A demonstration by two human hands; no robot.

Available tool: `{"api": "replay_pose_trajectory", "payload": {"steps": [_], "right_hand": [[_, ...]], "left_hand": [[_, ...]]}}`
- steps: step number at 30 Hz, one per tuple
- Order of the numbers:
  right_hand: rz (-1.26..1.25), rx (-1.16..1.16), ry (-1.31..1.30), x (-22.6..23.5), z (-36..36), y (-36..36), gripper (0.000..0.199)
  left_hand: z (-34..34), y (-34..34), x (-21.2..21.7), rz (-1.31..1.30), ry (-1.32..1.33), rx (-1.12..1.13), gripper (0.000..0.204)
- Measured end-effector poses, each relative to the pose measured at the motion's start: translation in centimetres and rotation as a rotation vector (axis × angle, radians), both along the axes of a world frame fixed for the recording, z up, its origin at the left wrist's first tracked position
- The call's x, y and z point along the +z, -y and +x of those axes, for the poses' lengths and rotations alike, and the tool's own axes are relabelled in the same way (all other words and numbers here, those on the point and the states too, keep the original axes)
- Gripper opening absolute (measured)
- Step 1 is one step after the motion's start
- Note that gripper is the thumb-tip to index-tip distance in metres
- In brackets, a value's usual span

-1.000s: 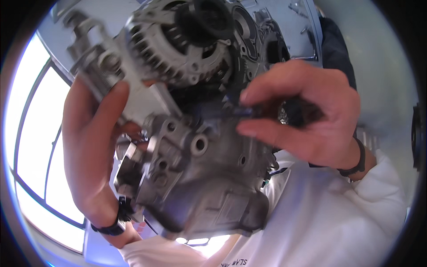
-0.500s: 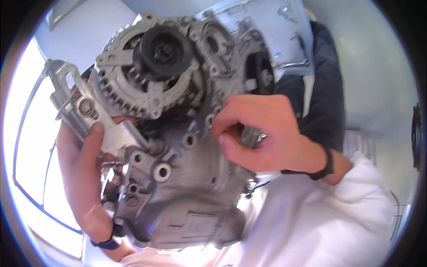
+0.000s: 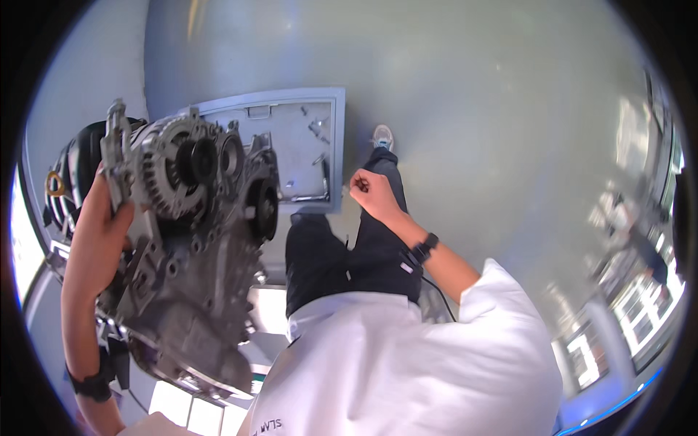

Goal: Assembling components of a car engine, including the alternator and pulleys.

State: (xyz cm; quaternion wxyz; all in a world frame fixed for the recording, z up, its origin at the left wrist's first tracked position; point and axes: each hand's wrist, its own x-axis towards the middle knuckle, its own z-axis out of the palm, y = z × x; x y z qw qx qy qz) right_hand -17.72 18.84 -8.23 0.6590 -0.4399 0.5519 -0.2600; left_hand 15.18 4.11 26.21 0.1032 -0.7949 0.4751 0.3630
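An engine (image 3: pixel 193 280) stands on my left, with a silver alternator (image 3: pixel 163 174) and its black pulley at the upper end. My left hand (image 3: pixel 96 236) is closed round a silver metal bracket (image 3: pixel 115 156) beside the alternator, its thumb lying against the metal. Apart from the engine, my right hand (image 3: pixel 376 196) is over my right leg with thumb and fingers curled into a pinch. Whatever sits between those fingertips, if anything, is too small or hidden to make out. A dark belt pulley (image 3: pixel 263 207) shows on the engine's right side.
Beyond the engine lies a blue-rimmed tray (image 3: pixel 338 138) with several metal tools and small parts, among them a wrench-like tool (image 3: pixel 325 176). A dark rounded object with a yellow ring (image 3: pixel 54 184) is at the far left. Grey floor (image 3: pixel 502 145) stretches to the right.
The view has swung to the right, so the engine appears farther left and smaller. My right hand has moved away from the engine front, still pinched; my left hand stays on the bracket.
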Motion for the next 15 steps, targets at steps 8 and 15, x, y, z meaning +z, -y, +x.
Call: {"api": "replay_pose_trajectory", "payload": {"steps": [8,15], "right_hand": [[-0.102,0.553,-0.482,-28.5,2.5,7.0,0.014],[-0.47,0.87,-0.597,-40.8,18.6,13.2,0.021]], "left_hand": [[1.6,-2.9,3.9,0.135,0.326,0.159,0.044],[-1.9,-1.8,6.3,0.348,0.83,0.271,0.021]]}}
